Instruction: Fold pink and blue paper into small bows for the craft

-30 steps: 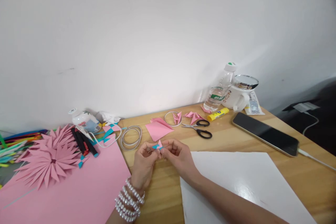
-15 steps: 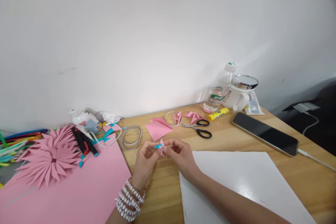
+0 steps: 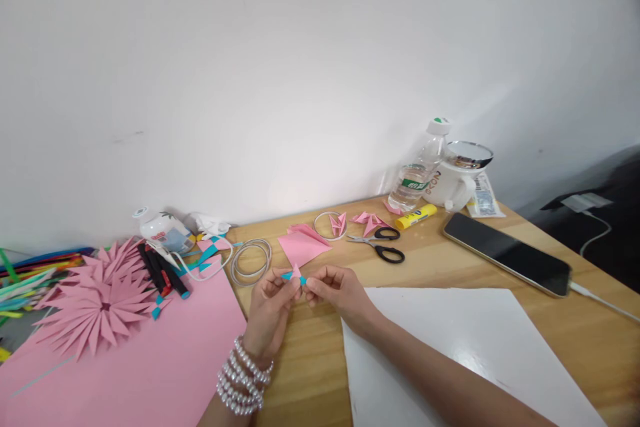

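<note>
Between my fingertips is a small folded paper piece (image 3: 296, 272), pink with blue parts. My left hand (image 3: 274, 303) pinches it from the left, a pearl bracelet wound several times round that wrist. From the right, my right hand (image 3: 336, 290) pinches its other edge with thumb and forefinger. The fingers cover part of the piece. Just beyond it lies a folded pink paper sheet (image 3: 305, 245). Black-handled scissors (image 3: 377, 245) rest farther right, near small pink folded papers (image 3: 370, 221).
A white board (image 3: 450, 347) lies under my right forearm; a phone (image 3: 507, 255) on a cable is beyond it. Pink paper fans (image 3: 90, 317), markers (image 3: 163, 270) and pink card (image 3: 150, 373) are at left. Wire coils (image 3: 250, 262), a glue stick (image 3: 416, 216) and a bottle (image 3: 415, 177) stand toward the wall.
The small paper piece has been turned and shifted slightly left; more blue now shows on its right side. My left hand moved a little left, and both hands still pinch the piece.
</note>
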`<state>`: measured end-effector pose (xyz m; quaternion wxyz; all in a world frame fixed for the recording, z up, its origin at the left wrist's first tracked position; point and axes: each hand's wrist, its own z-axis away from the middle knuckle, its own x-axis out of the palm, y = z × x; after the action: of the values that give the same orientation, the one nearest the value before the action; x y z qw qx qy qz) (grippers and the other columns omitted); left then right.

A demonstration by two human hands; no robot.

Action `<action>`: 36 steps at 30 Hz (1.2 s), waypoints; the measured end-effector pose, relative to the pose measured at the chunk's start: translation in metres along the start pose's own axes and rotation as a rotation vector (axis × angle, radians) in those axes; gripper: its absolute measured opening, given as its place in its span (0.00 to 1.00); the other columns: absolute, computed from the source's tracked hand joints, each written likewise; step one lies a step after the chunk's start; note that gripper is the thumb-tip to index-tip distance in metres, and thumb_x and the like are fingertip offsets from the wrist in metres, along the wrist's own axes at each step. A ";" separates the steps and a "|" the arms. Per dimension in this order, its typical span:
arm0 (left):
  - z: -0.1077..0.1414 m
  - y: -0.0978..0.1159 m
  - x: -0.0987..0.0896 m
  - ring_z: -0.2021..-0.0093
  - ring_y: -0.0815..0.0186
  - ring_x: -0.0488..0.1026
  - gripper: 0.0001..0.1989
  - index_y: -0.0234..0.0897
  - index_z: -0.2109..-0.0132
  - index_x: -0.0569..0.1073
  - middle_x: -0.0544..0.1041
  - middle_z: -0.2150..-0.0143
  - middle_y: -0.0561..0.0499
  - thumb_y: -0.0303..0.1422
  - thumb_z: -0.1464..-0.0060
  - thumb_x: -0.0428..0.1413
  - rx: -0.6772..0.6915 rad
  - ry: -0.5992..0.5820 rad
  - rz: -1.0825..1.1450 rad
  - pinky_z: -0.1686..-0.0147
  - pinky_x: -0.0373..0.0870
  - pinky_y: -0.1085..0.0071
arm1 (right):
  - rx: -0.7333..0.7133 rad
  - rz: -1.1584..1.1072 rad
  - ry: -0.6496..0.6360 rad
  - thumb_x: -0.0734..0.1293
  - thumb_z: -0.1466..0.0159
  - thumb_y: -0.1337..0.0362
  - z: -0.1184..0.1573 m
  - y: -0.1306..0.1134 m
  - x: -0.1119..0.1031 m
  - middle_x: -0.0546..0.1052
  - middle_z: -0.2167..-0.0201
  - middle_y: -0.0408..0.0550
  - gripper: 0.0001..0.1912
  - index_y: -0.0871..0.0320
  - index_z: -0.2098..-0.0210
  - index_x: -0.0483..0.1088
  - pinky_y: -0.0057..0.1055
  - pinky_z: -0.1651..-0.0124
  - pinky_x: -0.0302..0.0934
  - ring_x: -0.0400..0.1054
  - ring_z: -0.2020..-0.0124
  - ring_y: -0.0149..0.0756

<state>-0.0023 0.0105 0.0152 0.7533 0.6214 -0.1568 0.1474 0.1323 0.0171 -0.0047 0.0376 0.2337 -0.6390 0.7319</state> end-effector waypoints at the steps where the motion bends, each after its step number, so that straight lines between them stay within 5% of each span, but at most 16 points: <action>1: 0.000 0.000 0.000 0.80 0.76 0.64 0.05 0.33 0.72 0.71 0.69 0.82 0.57 0.26 0.60 0.60 -0.004 0.002 0.003 0.76 0.63 0.78 | -0.002 0.030 0.002 0.67 0.48 0.59 0.000 0.000 0.001 0.71 0.81 0.42 0.12 0.61 0.79 0.65 0.26 0.73 0.61 0.64 0.80 0.26; 9: -0.002 -0.003 -0.002 0.82 0.76 0.61 0.07 0.33 0.72 0.69 0.65 0.83 0.59 0.26 0.60 0.61 -0.063 -0.021 0.023 0.78 0.61 0.77 | -0.082 0.168 0.044 0.63 0.45 0.60 0.006 0.000 0.008 0.65 0.83 0.39 0.12 0.59 0.81 0.62 0.24 0.75 0.56 0.58 0.80 0.26; 14: -0.002 0.000 -0.003 0.78 0.74 0.68 0.07 0.33 0.71 0.69 0.71 0.79 0.56 0.26 0.59 0.60 0.015 0.037 0.007 0.75 0.63 0.77 | -0.304 0.314 0.488 0.59 0.42 0.55 0.005 0.004 0.003 0.56 0.89 0.38 0.23 0.58 0.88 0.52 0.25 0.79 0.47 0.50 0.84 0.25; 18: 0.004 0.000 0.000 0.73 0.67 0.73 0.09 0.33 0.69 0.70 0.73 0.76 0.54 0.26 0.60 0.61 -0.119 -0.153 0.046 0.68 0.67 0.70 | -0.230 0.040 0.708 0.57 0.41 0.52 -0.006 0.006 -0.009 0.50 0.91 0.36 0.24 0.57 0.88 0.49 0.26 0.83 0.40 0.43 0.87 0.24; 24: 0.012 -0.009 0.009 0.66 0.59 0.75 0.08 0.33 0.69 0.70 0.75 0.73 0.51 0.27 0.60 0.61 -0.315 -0.462 0.103 0.58 0.65 0.54 | -0.215 -0.339 0.657 0.58 0.43 0.49 -0.015 0.001 -0.025 0.47 0.92 0.32 0.23 0.56 0.85 0.48 0.23 0.87 0.35 0.40 0.90 0.22; 36: 0.015 -0.019 0.014 0.66 0.60 0.76 0.11 0.31 0.71 0.69 0.77 0.72 0.47 0.29 0.63 0.63 -0.308 -0.457 -0.132 0.56 0.66 0.57 | -0.149 -0.291 0.551 0.59 0.45 0.49 -0.012 -0.001 -0.027 0.49 0.92 0.31 0.22 0.55 0.85 0.49 0.22 0.89 0.35 0.40 0.91 0.21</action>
<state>0.0172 -0.0076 0.0066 0.7921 0.5256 -0.3021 -0.0713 0.1526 0.0355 -0.0154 0.3306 0.1121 -0.6164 0.7058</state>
